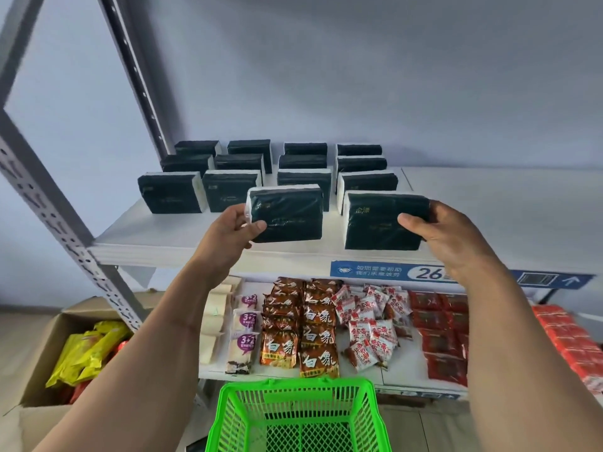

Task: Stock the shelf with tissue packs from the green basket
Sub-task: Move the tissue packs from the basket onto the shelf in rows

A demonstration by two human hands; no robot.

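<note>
My left hand [233,228] grips a dark green tissue pack [288,213] by its left end and holds it just above the white top shelf [169,236]. My right hand [447,233] grips a second dark tissue pack [375,223] by its right end, its lower edge near the shelf's front. Behind them stand several rows of identical dark tissue packs [228,187], lined up toward the wall. The green basket [293,415] sits low at the bottom centre, below my arms; no packs show inside it.
The lower shelf [404,370] holds snack packets: brown noodle bags [306,324], red-and-white packets [372,324], red packs [440,334]. A cardboard box [39,360] with yellow bags stands on the floor at left. A grey perforated upright [62,223] frames the left side.
</note>
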